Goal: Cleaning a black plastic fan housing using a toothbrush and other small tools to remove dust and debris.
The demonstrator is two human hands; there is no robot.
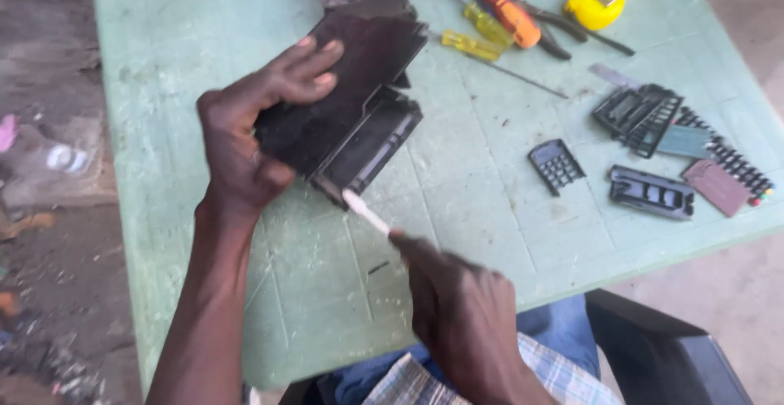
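My left hand grips a dusty black device casing, tilted on the pale green table, fingers spread over its top panel. My right hand holds a thin white stick-like tool; its tip touches the lower front corner of the casing. The open front of the casing faces right and down.
Screwdrivers with yellow and orange handles and a yellow tape measure lie at the back. Black plastic parts, a small keypad piece and a black tray lie on the right. A dark chair edge is below right.
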